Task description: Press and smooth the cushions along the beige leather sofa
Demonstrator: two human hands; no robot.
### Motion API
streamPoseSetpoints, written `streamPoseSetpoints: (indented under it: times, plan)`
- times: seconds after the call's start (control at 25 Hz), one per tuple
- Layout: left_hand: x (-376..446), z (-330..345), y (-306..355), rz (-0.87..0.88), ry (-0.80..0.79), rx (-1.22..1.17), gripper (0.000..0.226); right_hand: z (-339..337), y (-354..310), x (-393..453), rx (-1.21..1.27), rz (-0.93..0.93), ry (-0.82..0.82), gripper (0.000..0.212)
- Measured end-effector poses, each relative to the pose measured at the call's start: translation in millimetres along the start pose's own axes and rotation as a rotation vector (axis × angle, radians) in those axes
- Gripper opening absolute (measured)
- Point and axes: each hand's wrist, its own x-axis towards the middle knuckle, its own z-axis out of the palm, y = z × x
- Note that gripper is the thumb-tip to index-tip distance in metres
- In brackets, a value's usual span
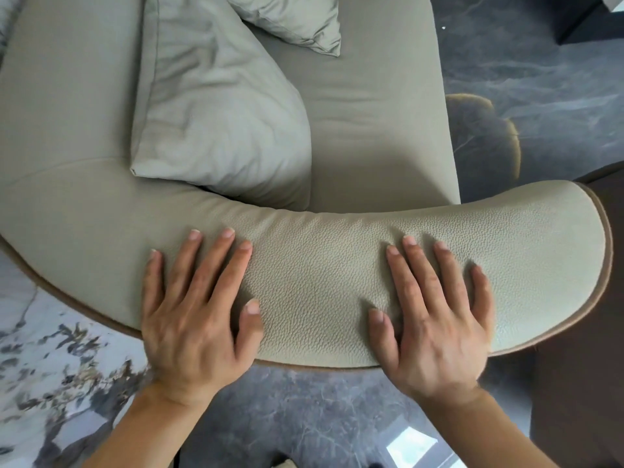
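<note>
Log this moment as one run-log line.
left hand: flat, fingers spread on sofa armrest | right hand: flat on same armrest | holding: nothing | large cushion: creased, untouched

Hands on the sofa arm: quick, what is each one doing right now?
Left hand: open, flat, palm down on the padded leather arm, holding nothing.
Right hand: open, flat, fingers spread on the same arm, holding nothing.

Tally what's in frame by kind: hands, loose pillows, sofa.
Hands: 2, left hand and right hand, both flat on the padded arm
Loose pillows: 2, large pillow, small pillow
Sofa: 1, seat
Total: 5
</note>
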Motion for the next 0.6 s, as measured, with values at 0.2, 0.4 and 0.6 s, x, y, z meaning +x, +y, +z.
streamPoseSetpoints:
  times: [0.2, 0.4, 0.6]
  plan:
    - [-1.1, -3.2, 1.5, -0.021, -0.021, 0.014, 0.054, -5.1, -2.7, -1.4, -0.005, 0.039, -0.042, 0.061]
    - [4.5, -15.3, 9.6, -0.064, -0.196, 0.015, 0.056, -15.0, -7.0, -0.6, 0.006, 0.077, -0.227, 0.065]
    - [-3.1, -43.5, 19.8, -0.137, -0.244, -0.021, 0.067, -39.1, -12.0, -12.1, 0.012, 0.112, -0.337, 0.077]
